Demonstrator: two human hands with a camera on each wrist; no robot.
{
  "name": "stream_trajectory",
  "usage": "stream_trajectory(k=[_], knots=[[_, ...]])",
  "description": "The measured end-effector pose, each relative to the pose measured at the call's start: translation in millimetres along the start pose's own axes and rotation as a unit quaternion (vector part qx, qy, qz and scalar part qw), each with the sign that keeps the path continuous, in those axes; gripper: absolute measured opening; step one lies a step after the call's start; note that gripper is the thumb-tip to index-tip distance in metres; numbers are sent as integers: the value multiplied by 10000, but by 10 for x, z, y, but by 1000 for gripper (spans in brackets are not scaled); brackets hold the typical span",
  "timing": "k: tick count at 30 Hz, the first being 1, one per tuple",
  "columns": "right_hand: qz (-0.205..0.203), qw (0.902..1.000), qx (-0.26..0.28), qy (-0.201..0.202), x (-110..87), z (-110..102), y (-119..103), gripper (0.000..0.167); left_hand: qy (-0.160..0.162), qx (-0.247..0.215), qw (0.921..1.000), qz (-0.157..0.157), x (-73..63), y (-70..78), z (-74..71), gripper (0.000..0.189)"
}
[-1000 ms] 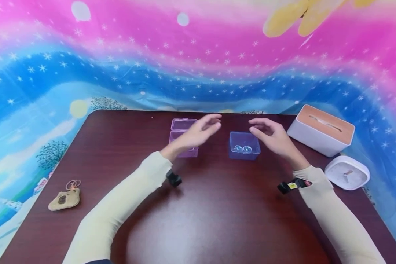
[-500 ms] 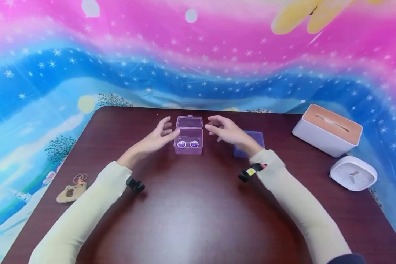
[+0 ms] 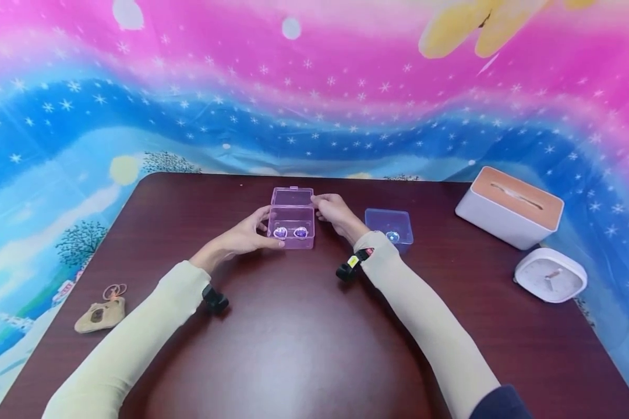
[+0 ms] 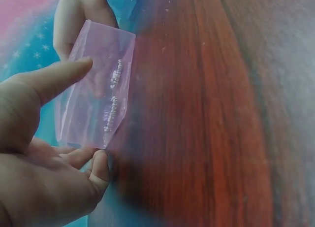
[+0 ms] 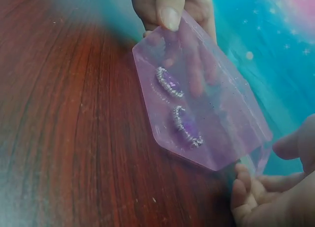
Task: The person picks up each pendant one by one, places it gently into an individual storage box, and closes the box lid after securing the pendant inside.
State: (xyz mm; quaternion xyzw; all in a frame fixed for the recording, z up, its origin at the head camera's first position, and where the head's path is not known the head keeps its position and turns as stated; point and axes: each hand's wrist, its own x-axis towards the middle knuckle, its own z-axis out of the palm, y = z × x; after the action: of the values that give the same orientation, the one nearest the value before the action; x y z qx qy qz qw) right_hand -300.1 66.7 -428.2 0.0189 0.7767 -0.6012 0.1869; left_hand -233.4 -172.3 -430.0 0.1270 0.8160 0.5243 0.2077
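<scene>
A clear pink plastic box (image 3: 306, 243) stands on the table with its lid (image 3: 292, 197) raised at the back. Inside are two oval purple jewels (image 3: 300, 233) with sparkling silvery rims, also visible through the box wall (image 5: 147, 123) in the right wrist view. My left hand (image 3: 243, 234) grips the box's left side, thumb along the front and fingers behind. At the lid's right edge, my right hand (image 3: 339, 214) pinches with thumb and fingers. Right of it, partly behind my right sleeve, is a clear blue box (image 3: 377, 219) holding a pale blue jewel (image 3: 392, 237).
A white tissue box (image 3: 495, 216) with a wood-toned top stands at the back right, a white clock (image 3: 534, 279) in front of it. At the left lies a tan plush keychain (image 3: 116, 314). A patterned cloth (image 3: 314, 105) hangs behind the dark table (image 3: 293, 326).
Both hands have moved left from around the blue box to the pink box. The left hand now grips its side and the right hand has come to its lid.
</scene>
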Motion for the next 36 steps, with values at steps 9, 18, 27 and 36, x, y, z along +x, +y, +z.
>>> stream_trajectory(k=[9, 18, 27, 36], knots=[[-139, 9999, -55, 75, 13, 7, 4, 43, 31, -64, 9999, 120, 60, -41, 16, 96], [-384, 9986, -324, 166, -13, -17, 1, 36, 76, 3, 10000, -12, 23, -9, -3, 101], [-183, 9979, -534, -306, -165, -110, -205, 80, 88, 19, 10000, 15, 39, -29, -19, 104], [-15, 9967, -629, -507, -233, -152, -241, 78, 75, 39, 9999, 57, 44, -50, 10, 106]])
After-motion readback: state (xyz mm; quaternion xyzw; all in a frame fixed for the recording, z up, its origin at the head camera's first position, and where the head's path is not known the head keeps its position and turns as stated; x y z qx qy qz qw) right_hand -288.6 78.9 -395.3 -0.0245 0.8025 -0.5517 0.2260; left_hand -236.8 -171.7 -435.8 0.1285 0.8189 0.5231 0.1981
